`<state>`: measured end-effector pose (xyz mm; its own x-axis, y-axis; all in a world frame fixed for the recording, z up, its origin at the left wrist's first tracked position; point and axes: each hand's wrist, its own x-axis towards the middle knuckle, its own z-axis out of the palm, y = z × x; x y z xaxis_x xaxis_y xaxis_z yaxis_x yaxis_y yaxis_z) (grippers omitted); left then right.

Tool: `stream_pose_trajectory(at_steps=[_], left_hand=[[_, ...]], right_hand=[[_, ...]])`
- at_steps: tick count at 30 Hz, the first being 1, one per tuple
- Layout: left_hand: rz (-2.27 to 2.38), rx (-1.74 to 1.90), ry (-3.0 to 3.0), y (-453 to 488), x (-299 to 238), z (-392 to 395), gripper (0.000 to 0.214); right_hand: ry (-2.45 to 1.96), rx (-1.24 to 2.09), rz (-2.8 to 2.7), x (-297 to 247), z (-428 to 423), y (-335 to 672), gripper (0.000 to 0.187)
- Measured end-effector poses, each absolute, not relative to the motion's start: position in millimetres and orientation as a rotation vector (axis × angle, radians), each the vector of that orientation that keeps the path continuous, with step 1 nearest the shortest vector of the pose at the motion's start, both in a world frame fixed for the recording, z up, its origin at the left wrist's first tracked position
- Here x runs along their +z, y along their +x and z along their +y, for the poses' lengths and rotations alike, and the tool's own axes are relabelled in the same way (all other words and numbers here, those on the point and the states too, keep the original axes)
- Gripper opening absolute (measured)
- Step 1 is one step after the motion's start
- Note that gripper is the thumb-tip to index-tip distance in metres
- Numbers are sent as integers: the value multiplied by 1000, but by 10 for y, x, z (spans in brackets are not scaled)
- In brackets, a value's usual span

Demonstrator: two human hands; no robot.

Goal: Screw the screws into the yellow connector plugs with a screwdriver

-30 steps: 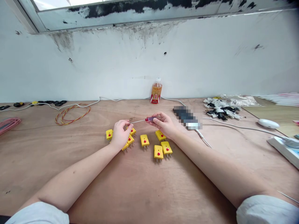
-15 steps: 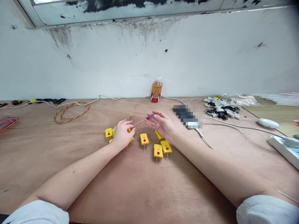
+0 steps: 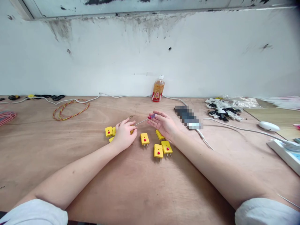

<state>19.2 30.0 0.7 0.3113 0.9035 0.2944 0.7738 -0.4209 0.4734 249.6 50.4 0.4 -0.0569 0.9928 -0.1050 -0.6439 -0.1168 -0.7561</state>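
Shifted a little rightward since the earlier frame, the left hand (image 3: 124, 134) now covers more of the yellow cluster (image 3: 108, 131), and the screwdriver (image 3: 151, 116) tilts more steeply, the right hand (image 3: 165, 125) having spread its spare fingers around it. That screwdriver lies between the two hands, its handle pinched lightly in the right thumb and fingers, its shaft running down to the left fingertips. Those left fingers are curled and bunched at the tip; a bit of yellow shows among them, but I cannot tell whether they grip a plug or merely hide one. The step in hand looks like seating or turning the driver tip at something there, and the next move seems to call for a firm left hold and a small twist by the right fingers, with tip and shaft in line. One single plug (image 3: 144, 137) lies between the hands, a half-hidden plug (image 3: 160, 135) just beneath the right hand, and two more, a front plug (image 3: 158, 150) and its neighbour (image 3: 166, 146), sit on the wearer's side of that hand. Farther out, a bottle (image 3: 158, 90) stands beyond both hands, and a blurred dark device (image 3: 185, 114) lies to the right hand's right.
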Motion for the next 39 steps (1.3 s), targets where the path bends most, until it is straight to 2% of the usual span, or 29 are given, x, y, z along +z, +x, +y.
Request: stream_pose_trajectory(at_steps=[7, 39], left_hand=[[1542, 779, 2302, 201, 13, 291, 20], [1567, 722, 2410, 223, -1, 248, 22]], right_hand=[[-751, 1558, -599, 12, 519, 2518, 29], [-766, 1493, -680, 45, 474, 2483, 29]])
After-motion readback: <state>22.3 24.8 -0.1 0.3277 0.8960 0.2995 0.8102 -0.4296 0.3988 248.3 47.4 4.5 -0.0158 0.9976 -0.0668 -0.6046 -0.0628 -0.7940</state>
